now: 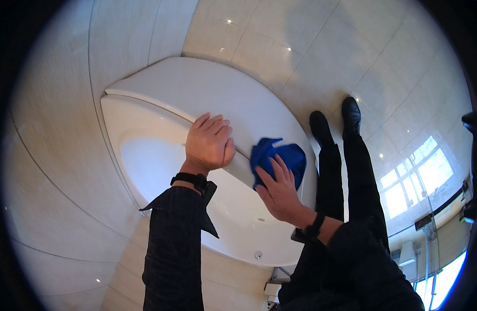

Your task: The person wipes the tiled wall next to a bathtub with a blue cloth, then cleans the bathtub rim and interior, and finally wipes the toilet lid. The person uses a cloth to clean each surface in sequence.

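Note:
A white bathtub (233, 88) with a curved outer side fills the middle of the view. My left hand (210, 142) rests at its long rim, the fingers curled over the edge and closed. A crumpled blue cloth (295, 155) lies against the tub's white side, to the right of that hand. My right hand (280, 194) presses on the cloth with its fingers bent over it, holding it to the surface. Part of the cloth is hidden beneath the palm. Dark sleeves cover both forearms, and a black band circles each wrist.
Beige tiled walls (57, 155) border the tub on the left. Glossy tiled floor (404, 88) reflects a window on the right. My black shoes (351, 115) stand close beside the tub. A drain (257, 254) shows inside the basin, and a glass panel (430, 243) stands at the lower right.

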Action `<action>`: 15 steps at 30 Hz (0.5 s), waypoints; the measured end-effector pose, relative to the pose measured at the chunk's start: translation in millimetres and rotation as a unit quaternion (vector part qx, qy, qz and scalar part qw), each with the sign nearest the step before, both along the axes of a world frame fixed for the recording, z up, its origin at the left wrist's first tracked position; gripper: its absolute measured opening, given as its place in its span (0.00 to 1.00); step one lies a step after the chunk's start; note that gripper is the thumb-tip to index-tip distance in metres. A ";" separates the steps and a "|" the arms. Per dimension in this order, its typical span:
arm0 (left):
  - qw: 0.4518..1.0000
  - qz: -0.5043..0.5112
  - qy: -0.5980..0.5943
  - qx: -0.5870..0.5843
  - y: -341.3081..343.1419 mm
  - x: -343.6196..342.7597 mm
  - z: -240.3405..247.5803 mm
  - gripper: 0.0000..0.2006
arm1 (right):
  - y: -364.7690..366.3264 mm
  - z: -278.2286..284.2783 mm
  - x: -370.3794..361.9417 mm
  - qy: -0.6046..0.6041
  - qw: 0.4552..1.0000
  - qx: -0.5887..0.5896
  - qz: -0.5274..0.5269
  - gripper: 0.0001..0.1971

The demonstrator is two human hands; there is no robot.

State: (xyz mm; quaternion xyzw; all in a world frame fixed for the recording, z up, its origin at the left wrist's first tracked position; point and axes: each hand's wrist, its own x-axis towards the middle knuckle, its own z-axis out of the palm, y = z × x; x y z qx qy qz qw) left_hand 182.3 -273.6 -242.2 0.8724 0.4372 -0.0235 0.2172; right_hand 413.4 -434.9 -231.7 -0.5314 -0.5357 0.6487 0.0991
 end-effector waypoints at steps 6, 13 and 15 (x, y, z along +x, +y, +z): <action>1.000 -0.010 0.009 0.017 6.2 0.7 -2.8 0.12 | 65.1 -49.8 -45.8 0.040 0.982 0.178 -0.039 0.27; 1.000 0.000 0.009 0.007 3.4 -2.2 -0.2 0.10 | 4.7 -21.2 -3.6 0.013 0.984 0.171 0.049 0.30; 1.000 0.008 0.008 0.000 2.7 -1.6 -0.3 0.10 | -33.3 -18.7 29.5 0.013 0.965 0.224 0.135 0.29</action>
